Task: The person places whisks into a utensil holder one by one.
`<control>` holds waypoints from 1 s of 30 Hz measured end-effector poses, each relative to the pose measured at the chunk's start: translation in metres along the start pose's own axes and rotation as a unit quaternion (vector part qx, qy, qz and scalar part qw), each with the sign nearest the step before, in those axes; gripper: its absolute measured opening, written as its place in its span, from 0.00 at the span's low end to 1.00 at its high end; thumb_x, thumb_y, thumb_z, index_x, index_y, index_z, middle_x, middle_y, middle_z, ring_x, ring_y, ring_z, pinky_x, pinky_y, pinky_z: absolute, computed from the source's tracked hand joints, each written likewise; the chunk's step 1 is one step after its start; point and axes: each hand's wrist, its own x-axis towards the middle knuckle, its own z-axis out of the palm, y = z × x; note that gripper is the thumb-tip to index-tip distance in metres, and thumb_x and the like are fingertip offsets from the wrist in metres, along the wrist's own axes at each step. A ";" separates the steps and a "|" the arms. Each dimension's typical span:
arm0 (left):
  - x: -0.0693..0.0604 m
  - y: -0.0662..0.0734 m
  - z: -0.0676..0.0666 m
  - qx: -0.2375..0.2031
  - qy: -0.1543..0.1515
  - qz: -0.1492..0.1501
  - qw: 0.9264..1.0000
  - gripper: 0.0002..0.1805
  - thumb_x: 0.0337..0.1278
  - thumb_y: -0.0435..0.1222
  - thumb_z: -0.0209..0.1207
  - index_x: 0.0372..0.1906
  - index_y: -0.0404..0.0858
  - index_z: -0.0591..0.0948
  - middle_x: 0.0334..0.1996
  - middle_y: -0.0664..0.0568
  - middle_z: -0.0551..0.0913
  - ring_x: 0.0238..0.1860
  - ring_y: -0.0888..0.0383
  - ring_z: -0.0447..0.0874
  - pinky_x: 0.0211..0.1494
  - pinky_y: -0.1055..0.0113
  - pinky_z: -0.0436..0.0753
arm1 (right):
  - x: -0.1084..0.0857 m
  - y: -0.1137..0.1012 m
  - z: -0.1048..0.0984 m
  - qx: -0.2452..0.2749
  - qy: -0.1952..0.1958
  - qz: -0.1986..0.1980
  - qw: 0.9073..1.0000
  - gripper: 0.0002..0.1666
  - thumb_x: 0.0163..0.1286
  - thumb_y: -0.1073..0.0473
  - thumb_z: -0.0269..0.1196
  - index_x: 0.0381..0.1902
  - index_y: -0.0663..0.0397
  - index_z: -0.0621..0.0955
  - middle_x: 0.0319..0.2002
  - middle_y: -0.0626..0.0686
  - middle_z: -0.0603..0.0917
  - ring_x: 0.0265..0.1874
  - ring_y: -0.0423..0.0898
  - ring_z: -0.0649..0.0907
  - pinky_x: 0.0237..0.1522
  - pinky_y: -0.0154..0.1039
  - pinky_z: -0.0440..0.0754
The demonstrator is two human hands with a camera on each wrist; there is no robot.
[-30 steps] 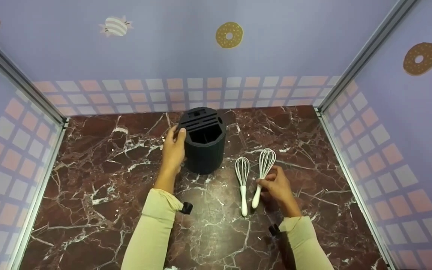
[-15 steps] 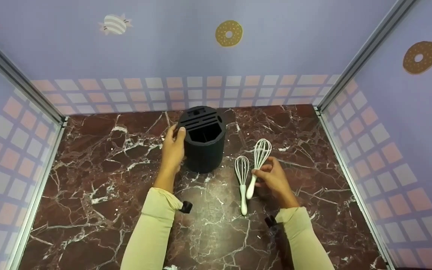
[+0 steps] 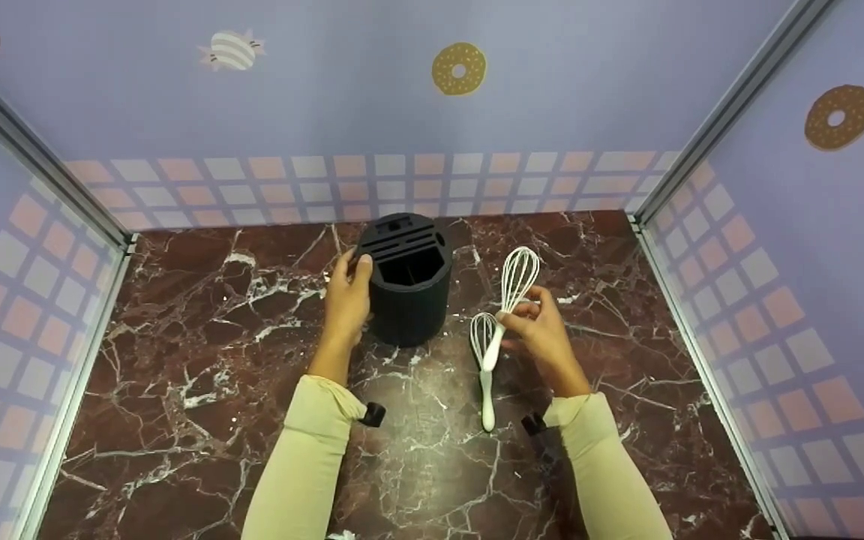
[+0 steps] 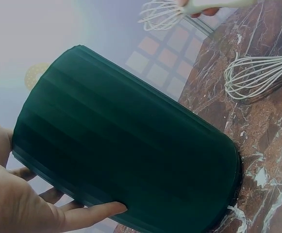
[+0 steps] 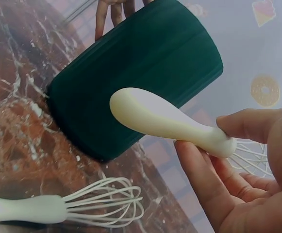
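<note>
A dark round holder (image 3: 408, 311) with slots and a wide opening in its top stands upright on the marbled surface. My left hand (image 3: 347, 300) rests round its left side, thumb at the rim; the left wrist view shows the fingers (image 4: 94, 214) along its wall. My right hand (image 3: 544, 334) pinches a white whisk (image 3: 493, 346) where handle meets wires, raised above the surface with the wire end up. In the right wrist view its handle (image 5: 155, 114) overlaps the holder. A second whisk (image 3: 487, 405) lies on the surface, partly covered by the held one in the head view.
The marbled surface (image 3: 177, 420) is enclosed by a back wall (image 3: 342, 90) and side walls (image 3: 799, 247) with metal strips along the corners and edges. A black wrist device (image 3: 372, 415) is on the left sleeve, another (image 3: 533, 424) by the right sleeve.
My right hand has lifted the whisk and moved it up and left in the head view, across the lying one. The left hand and the holder have stayed put.
</note>
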 end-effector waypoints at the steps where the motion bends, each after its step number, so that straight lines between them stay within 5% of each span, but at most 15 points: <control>1: 0.000 0.000 0.000 -0.001 0.000 -0.001 1.000 0.32 0.78 0.53 0.48 0.79 0.48 0.62 0.76 0.46 0.67 0.76 0.48 0.66 0.73 0.51 0.73 | 0.001 -0.002 0.001 0.002 0.001 -0.004 1.000 0.44 0.60 0.69 0.71 0.69 0.59 0.61 0.39 0.52 0.78 0.33 0.45 0.85 0.35 0.56 0.90; 9: 0.001 0.000 -0.001 0.003 -0.002 0.001 1.000 0.33 0.78 0.54 0.48 0.79 0.47 0.62 0.75 0.46 0.67 0.76 0.48 0.66 0.74 0.51 0.73 | 0.007 -0.026 0.013 0.022 -0.002 -0.044 0.999 0.41 0.61 0.71 0.70 0.67 0.52 0.63 0.39 0.53 0.77 0.33 0.44 0.86 0.29 0.47 0.90; 18: 0.001 -0.001 0.001 -0.012 -0.003 0.007 1.000 0.31 0.78 0.52 0.49 0.78 0.47 0.63 0.73 0.46 0.69 0.73 0.50 0.69 0.71 0.52 0.75 | 0.009 -0.055 0.028 0.027 -0.025 -0.085 0.996 0.46 0.61 0.70 0.71 0.71 0.59 0.60 0.41 0.55 0.78 0.35 0.46 0.86 0.33 0.51 0.91; 30: 0.001 0.000 0.001 -0.012 0.002 0.004 1.000 0.30 0.79 0.51 0.49 0.78 0.46 0.64 0.74 0.45 0.69 0.74 0.49 0.69 0.72 0.52 0.74 | 0.009 -0.086 0.060 -0.002 -0.043 -0.141 0.989 0.43 0.60 0.68 0.73 0.69 0.50 0.65 0.43 0.56 0.80 0.37 0.50 0.87 0.34 0.57 0.90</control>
